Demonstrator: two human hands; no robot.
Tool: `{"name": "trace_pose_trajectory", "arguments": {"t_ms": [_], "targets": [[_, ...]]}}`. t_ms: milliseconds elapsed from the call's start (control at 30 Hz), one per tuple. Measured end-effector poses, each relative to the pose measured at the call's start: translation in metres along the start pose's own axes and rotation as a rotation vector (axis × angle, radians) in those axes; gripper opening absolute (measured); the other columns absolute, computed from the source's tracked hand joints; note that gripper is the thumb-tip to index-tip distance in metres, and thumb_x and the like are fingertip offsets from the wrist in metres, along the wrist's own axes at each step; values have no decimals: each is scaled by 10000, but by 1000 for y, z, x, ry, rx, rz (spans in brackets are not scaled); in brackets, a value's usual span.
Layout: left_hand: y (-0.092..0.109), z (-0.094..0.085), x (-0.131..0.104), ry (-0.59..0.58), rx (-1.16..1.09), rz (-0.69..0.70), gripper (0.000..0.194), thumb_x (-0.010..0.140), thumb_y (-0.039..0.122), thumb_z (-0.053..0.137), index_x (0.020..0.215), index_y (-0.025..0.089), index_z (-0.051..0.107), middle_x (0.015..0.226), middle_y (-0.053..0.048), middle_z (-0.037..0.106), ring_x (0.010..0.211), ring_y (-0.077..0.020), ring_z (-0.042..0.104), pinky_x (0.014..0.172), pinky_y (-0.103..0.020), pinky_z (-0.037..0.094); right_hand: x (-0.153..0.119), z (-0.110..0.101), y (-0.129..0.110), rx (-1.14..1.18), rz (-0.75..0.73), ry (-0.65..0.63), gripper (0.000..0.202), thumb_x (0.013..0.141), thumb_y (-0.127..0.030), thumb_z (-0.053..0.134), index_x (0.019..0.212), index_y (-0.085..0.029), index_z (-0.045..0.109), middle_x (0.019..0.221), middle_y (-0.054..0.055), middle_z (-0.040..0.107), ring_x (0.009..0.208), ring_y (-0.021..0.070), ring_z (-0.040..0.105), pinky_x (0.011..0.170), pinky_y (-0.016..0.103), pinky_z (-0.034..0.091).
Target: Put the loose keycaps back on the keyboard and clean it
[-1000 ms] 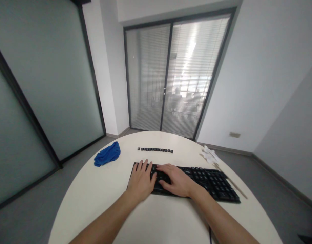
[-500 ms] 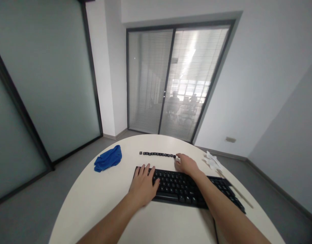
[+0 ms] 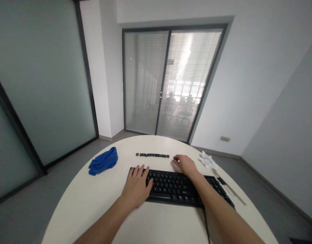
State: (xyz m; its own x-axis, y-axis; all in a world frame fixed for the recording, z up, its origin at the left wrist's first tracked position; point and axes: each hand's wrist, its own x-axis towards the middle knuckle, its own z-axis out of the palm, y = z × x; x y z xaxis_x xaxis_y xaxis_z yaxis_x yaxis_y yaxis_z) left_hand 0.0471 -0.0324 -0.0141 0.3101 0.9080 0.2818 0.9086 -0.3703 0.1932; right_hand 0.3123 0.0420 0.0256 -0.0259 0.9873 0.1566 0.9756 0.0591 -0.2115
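Observation:
A black keyboard (image 3: 162,186) lies across the round table, its right part hidden under my right forearm. My left hand (image 3: 137,184) rests flat on the left end of the keyboard, fingers spread. Beyond it runs a row of small black keycaps (image 3: 154,155) on the tabletop. Just past the row's right end, my right hand (image 3: 185,164) is above the back edge of the keyboard with thumb and forefinger pinched together. A small dark keycap (image 3: 173,159) seems to be between those fingertips, mostly hidden.
A crumpled blue cloth (image 3: 103,162) lies on the left of the white table (image 3: 95,203). To the right are a white cloth (image 3: 208,161) and a thin stick-handled brush (image 3: 233,189). The keyboard's cable (image 3: 206,223) runs toward me off the near side.
My right hand has taken the rightmost keycap from the row and drawn slightly away to the right. The view has shifted a little; my left hand stays on the keyboard.

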Motion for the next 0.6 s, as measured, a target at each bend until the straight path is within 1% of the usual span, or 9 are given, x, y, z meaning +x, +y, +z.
{"name": "trace_pose_trajectory", "arguments": {"t_ms": [133, 267, 367, 467, 533, 600], "targets": [[1, -1, -1, 13, 22, 13, 553, 998, 431, 365, 1466, 162, 485, 1515, -138, 487, 1408, -338, 425, 1176, -545, 295, -35, -9, 15, 167, -112, -9, 345, 961, -406, 517, 1148, -217, 735, 1122, 76, 757, 1036, 238, 694, 917, 318, 497], [2, 0, -1, 31, 41, 20, 547, 996, 417, 374, 1459, 152, 491, 1506, -131, 499, 1395, -342, 443, 1166, -550, 317, -59, -3, 33, 332, -154, 23, 373, 952, -425, 516, 1183, -199, 702, 1160, 74, 743, 1057, 220, 685, 951, 313, 498], [1, -2, -2, 80, 50, 41, 533, 987, 396, 400, 1441, 136, 503, 1487, -131, 522, 1375, -342, 466, 1160, -557, 330, -65, 2, 47, 501, -159, 71, 345, 926, -446, 543, 1107, -204, 709, 1117, 74, 748, 1058, 235, 679, 970, 350, 492], [6, -9, -3, 141, 58, 77, 489, 967, 329, 432, 1398, 125, 536, 1458, -133, 552, 1347, -327, 494, 1170, -552, 325, -65, 5, 57, 545, -136, 76, 325, 908, -463, 566, 1032, -210, 727, 1073, 74, 758, 1038, 254, 683, 971, 381, 489], [16, -13, -6, 158, 53, 112, 462, 960, 287, 428, 1381, 140, 547, 1458, -120, 553, 1345, -306, 496, 1178, -535, 321, -64, 4, 60, 546, -139, 62, 320, 902, -471, 580, 1007, -215, 740, 1074, 69, 763, 1040, 261, 685, 975, 388, 486], [31, -16, -9, 135, 36, 137, 460, 960, 285, 427, 1389, 160, 539, 1480, -110, 531, 1364, -298, 476, 1179, -526, 323, -64, 3, 62, 547, -147, 43, 317, 900, -473, 590, 995, -218, 753, 1089, 63, 764, 1056, 265, 685, 983, 388, 483]]}}
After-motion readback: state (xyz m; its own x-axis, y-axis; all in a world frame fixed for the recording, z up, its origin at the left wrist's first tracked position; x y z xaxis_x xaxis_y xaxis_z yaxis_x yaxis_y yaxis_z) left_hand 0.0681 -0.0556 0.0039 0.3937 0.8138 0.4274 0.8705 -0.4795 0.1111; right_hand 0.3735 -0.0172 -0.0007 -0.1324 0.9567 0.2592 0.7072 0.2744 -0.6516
